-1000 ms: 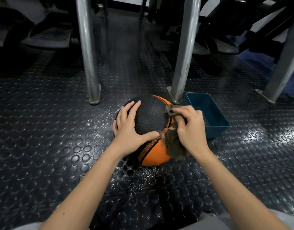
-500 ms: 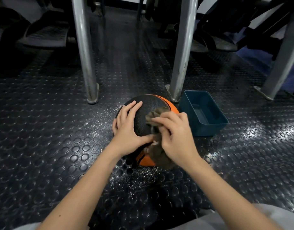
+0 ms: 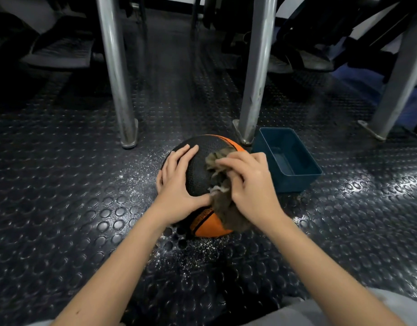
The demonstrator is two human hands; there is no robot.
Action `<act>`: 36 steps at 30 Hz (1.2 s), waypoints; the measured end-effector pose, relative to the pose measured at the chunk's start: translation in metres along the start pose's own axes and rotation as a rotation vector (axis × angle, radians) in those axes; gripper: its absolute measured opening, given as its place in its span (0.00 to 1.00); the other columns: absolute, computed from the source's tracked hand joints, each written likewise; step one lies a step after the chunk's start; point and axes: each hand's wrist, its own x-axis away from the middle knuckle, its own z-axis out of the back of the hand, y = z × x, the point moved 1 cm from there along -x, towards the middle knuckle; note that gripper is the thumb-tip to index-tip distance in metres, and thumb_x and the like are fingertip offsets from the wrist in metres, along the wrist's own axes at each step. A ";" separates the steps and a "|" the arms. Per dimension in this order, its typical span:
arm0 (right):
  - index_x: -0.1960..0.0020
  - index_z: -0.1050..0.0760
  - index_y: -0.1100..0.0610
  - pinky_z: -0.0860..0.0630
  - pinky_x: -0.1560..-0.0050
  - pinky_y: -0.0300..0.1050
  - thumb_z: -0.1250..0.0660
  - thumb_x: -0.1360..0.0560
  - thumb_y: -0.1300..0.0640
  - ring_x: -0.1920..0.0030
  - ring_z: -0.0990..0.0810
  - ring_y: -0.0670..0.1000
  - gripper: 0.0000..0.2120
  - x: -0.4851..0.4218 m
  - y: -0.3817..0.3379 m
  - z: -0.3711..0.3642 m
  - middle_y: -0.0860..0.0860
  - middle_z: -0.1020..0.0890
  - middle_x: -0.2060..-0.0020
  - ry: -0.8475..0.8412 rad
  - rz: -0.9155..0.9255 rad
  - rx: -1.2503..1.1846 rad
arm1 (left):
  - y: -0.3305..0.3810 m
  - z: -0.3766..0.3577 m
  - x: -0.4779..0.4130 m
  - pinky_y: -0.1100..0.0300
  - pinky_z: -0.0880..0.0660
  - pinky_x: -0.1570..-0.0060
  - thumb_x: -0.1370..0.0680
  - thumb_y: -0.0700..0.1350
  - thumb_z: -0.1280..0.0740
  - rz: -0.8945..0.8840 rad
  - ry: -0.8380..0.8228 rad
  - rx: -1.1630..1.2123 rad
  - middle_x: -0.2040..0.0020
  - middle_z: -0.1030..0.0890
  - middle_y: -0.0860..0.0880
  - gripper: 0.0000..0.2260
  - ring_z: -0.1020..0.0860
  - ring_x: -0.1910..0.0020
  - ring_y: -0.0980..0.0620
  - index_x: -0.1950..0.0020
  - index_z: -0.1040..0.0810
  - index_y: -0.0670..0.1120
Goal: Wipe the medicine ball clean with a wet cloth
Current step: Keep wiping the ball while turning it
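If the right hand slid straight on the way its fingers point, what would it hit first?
Probably the fingertips of the left hand. The right hand, gripping the cloth, points up-left across the black top of the medicine ball toward them, though depth is unclear.

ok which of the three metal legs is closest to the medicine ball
The middle leg: its foot stands just behind the medicine ball, beside the blue tub. The left leg is farther off, and the right leg is beyond the tub.
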 end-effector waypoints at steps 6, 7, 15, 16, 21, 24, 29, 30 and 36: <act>0.45 0.20 0.58 0.41 0.55 0.30 0.38 0.24 0.68 0.49 0.28 0.58 0.13 -0.019 0.044 0.008 0.51 0.19 0.49 0.007 -0.339 -0.007 | 0.006 -0.002 0.000 0.46 0.58 0.27 0.45 0.73 0.37 -0.005 -0.040 -0.045 0.35 0.54 0.76 0.40 0.55 0.27 0.61 0.36 0.49 0.73; 0.46 0.19 0.58 0.41 0.53 0.27 0.38 0.24 0.69 0.50 0.28 0.57 0.13 -0.018 0.038 0.009 0.51 0.19 0.49 0.027 -0.308 -0.001 | 0.008 -0.003 -0.001 0.46 0.58 0.28 0.45 0.73 0.37 -0.013 -0.036 -0.055 0.36 0.56 0.77 0.40 0.55 0.27 0.61 0.36 0.49 0.73; 0.46 0.19 0.59 0.40 0.47 0.25 0.38 0.26 0.69 0.52 0.28 0.55 0.14 -0.009 0.030 0.003 0.51 0.19 0.50 0.002 -0.174 -0.001 | 0.003 0.000 0.003 0.46 0.57 0.27 0.44 0.72 0.36 0.012 -0.026 -0.022 0.33 0.50 0.69 0.40 0.54 0.26 0.59 0.35 0.48 0.72; 0.45 0.20 0.59 0.38 0.45 0.28 0.38 0.25 0.69 0.49 0.26 0.57 0.13 -0.012 0.048 0.005 0.52 0.19 0.49 -0.008 -0.282 -0.015 | 0.004 0.000 0.004 0.48 0.58 0.27 0.45 0.72 0.36 0.021 -0.042 -0.019 0.33 0.51 0.69 0.40 0.55 0.26 0.60 0.35 0.49 0.72; 0.48 0.19 0.56 0.36 0.44 0.32 0.38 0.25 0.70 0.46 0.24 0.55 0.15 -0.009 0.048 0.009 0.46 0.19 0.52 0.043 -0.362 -0.104 | 0.003 0.000 0.003 0.48 0.58 0.28 0.45 0.72 0.37 0.014 -0.029 -0.034 0.32 0.50 0.69 0.41 0.55 0.26 0.60 0.35 0.49 0.72; 0.49 0.18 0.56 0.41 0.47 0.24 0.38 0.28 0.71 0.50 0.30 0.49 0.15 -0.003 0.006 0.004 0.44 0.21 0.51 0.048 -0.108 -0.101 | 0.001 0.001 0.003 0.46 0.55 0.27 0.45 0.71 0.36 0.018 -0.004 -0.020 0.32 0.49 0.68 0.41 0.52 0.26 0.58 0.34 0.48 0.70; 0.48 0.19 0.59 0.41 0.49 0.23 0.39 0.27 0.70 0.52 0.29 0.53 0.14 -0.010 0.027 0.004 0.47 0.20 0.52 0.055 -0.145 -0.090 | -0.001 0.003 0.005 0.47 0.57 0.27 0.44 0.71 0.36 0.018 -0.032 -0.013 0.32 0.49 0.68 0.40 0.53 0.27 0.62 0.35 0.48 0.72; 0.47 0.19 0.59 0.41 0.50 0.22 0.38 0.26 0.70 0.52 0.27 0.54 0.13 -0.013 0.036 0.006 0.45 0.21 0.53 0.070 -0.220 -0.102 | 0.000 0.002 0.004 0.48 0.58 0.28 0.44 0.72 0.37 0.014 -0.053 -0.028 0.32 0.50 0.69 0.40 0.54 0.27 0.62 0.35 0.49 0.72; 0.48 0.19 0.59 0.42 0.48 0.22 0.36 0.26 0.70 0.52 0.26 0.45 0.12 -0.005 0.040 0.011 0.45 0.21 0.52 0.079 -0.296 -0.138 | 0.012 0.001 -0.006 0.52 0.55 0.29 0.42 0.74 0.41 0.053 0.030 0.016 0.35 0.44 0.65 0.40 0.48 0.31 0.63 0.32 0.42 0.66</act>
